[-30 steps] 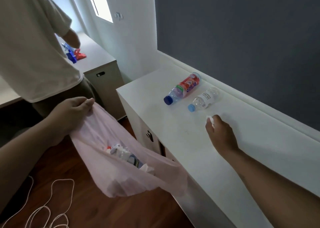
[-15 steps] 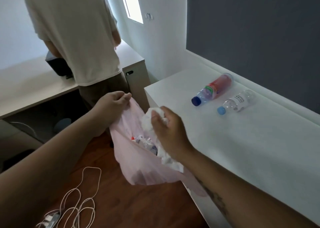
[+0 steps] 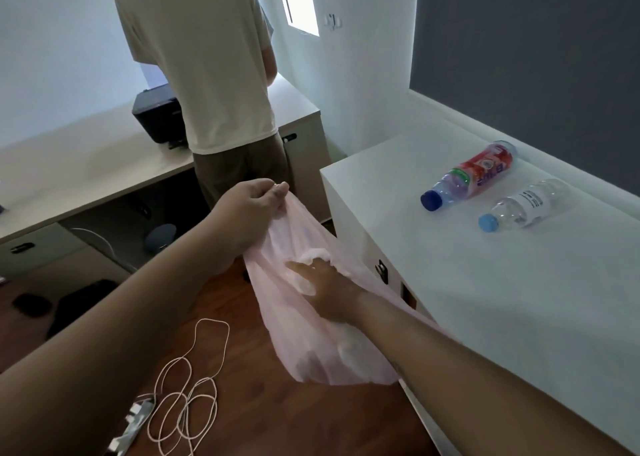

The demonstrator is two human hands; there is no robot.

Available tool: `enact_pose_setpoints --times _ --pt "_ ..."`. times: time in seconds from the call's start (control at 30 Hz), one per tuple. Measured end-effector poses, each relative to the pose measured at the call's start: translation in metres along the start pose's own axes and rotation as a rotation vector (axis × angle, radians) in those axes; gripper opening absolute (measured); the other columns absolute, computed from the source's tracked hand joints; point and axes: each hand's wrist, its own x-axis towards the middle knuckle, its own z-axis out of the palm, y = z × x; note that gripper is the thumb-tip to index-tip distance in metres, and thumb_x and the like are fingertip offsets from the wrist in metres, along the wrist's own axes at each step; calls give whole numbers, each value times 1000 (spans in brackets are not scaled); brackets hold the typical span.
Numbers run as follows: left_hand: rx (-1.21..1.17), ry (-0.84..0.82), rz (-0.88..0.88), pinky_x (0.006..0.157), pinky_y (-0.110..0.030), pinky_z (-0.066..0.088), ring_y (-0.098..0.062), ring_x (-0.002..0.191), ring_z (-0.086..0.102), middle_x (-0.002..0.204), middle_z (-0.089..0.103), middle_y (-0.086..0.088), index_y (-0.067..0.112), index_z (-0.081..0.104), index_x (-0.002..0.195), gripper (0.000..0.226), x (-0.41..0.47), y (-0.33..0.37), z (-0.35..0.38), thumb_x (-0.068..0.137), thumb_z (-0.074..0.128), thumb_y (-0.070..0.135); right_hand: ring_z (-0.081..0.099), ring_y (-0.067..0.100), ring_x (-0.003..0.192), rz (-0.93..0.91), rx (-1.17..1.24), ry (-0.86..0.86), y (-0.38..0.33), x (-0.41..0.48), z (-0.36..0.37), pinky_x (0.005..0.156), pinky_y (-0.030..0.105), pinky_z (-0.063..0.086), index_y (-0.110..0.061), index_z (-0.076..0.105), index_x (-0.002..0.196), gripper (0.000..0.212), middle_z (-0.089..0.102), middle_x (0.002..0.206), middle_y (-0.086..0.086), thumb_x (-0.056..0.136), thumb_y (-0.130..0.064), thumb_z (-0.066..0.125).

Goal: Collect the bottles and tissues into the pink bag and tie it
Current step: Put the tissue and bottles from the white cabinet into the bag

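One white bench (image 3: 502,317) fills the 3 o'clock side of the room, and the pink bag (image 3: 311,344) hangs off its near edge, over the wooden floor. The left hand (image 3: 252,199) pinches the bag's rim at 11 o'clock and holds it high. That is the right idea, I think: a lifted rim keeps the mouth wide. The right hand (image 3: 332,293) reaches in from 5 o'clock. Film and tissue veil its fingers, so I cannot tell whether they grip the wad or lie loose.

Up at 2 o'clock from the bag two bottles lie on their sides on the bench, just beside each other: a red-labelled bottle (image 3: 474,175) and a smaller clear bottle (image 3: 526,206).

The tissue (image 3: 313,256) sits at the bag's mouth, touching the right hand. It looks best pushed deep and released with spread fingers, so the thin film does not cling and drag it back out.
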Motion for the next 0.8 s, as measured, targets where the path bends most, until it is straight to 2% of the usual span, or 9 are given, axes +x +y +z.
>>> enact_pose_setpoints --times 0.13,0.27,0.4,0.47,0.53,0.63,0.7,0.77,0.8 --pt "-35 -17 -34 77 -39 47 -29 82 55 94 61 -17 6 68 107 43 4 -5 2 104 47 43 40 25 136 23 29 -72 18 -4 -6 114 42 33 -32 32 149 55 39 151 7 98 -38 50" --pt "-35 -21 -25 76 -40 45 -29 83 54 96 59 -16 5 68 111 45 5 -4 6 104 47 44 38 21 139 97 144 -127 33 -17 -3 116 33 27 -19 39 148 49 39 154 5 100 -25 50" --pt "-34 -46 -16 77 -40 47 -29 83 55 96 61 -17 6 69 111 44 7 -6 7 104 47 44 49 11 112 133 169 -138 16 -38 -35 101 31 39 -24 43 146 50 49 145 0 102 -47 34" --pt "-46 -51 -25 76 -40 47 -28 82 56 95 62 -16 7 69 110 43 8 -7 7 104 47 43 56 19 114 179 245 -111 16 -56 -51 98 35 44 -27 47 142 62 54 140 0 96 -64 26" --pt "-71 -59 -30 74 -39 45 -28 80 54 90 61 -14 5 69 107 42 10 -8 6 104 48 43 55 21 120 199 311 -114 24 -78 -59 104 39 41 -27 47 141 70 55 138 4 88 -71 33" --pt "-109 -59 -35 74 -41 43 -27 81 52 90 59 -15 5 68 106 42 12 -10 3 103 50 43 48 11 117 212 20 -197 51 -102 -40 102 30 39 -32 42 144 77 50 136 -5 77 -60 69" --pt "-101 -61 -35 76 -44 48 -29 83 55 92 62 -16 7 69 108 41 11 -10 4 103 50 43 52 13 111 269 -146 -183 67 -102 -19 92 24 42 -32 52 134 62 55 127 -4 77 -44 75" --pt "-80 -62 -47 84 -47 55 -31 86 61 97 67 -14 12 70 110 38 9 -10 5 103 49 43 55 14 88 279 -194 -156 71 -101 -11 68 17 38 -29 63 95 6 63 95 -5 89 -31 62" --pt "-74 -63 -54 88 -47 56 -29 88 62 99 68 -12 14 70 110 37 9 -11 6 103 48 43 53 14 77 271 -192 -144 70 -100 -11 59 15 33 -29 56 75 18 58 78 -9 93 -27 57"
